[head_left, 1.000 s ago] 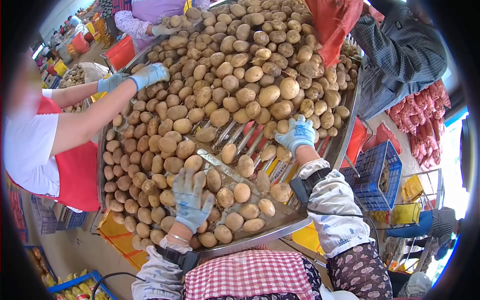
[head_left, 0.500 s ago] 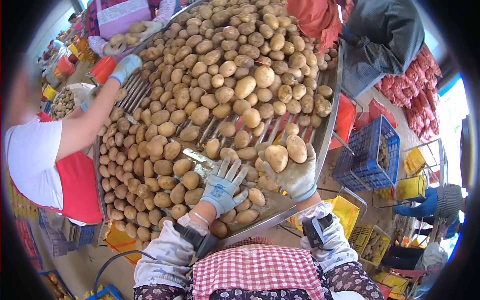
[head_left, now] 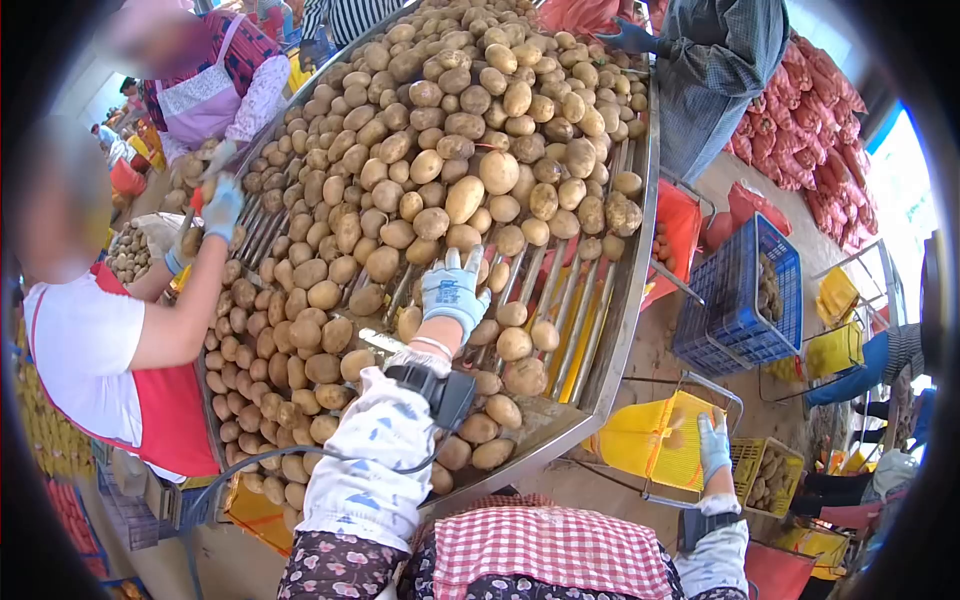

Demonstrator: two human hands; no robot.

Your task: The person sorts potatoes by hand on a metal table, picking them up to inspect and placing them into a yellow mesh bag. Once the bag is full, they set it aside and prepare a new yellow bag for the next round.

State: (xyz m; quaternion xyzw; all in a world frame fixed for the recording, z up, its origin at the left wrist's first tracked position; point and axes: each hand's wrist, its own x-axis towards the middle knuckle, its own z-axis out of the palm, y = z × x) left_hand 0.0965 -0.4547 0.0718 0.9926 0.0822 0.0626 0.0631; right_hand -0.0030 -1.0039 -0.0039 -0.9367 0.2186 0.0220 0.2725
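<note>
A long metal sorting table (head_left: 618, 330) with roller bars carries a deep heap of potatoes (head_left: 450, 130). My left hand (head_left: 452, 290), in a grey and blue glove, reaches out over the rollers with fingers spread, resting among loose potatoes near the table's middle. My right hand (head_left: 713, 444), also gloved, hangs down off the table's right side with open fingers over a yellow crate (head_left: 650, 440) that holds a few potatoes. Neither hand holds anything.
A person in a white shirt and red apron (head_left: 120, 370) sorts at the left edge. Two more people stand at the far end. A blue crate (head_left: 740, 300), further yellow crates and red mesh sacks (head_left: 820, 110) lie to the right.
My right hand, which held two potatoes half a second ago, has dropped beside the table and is now open over the yellow crate. My left hand has reached farther up the rollers.
</note>
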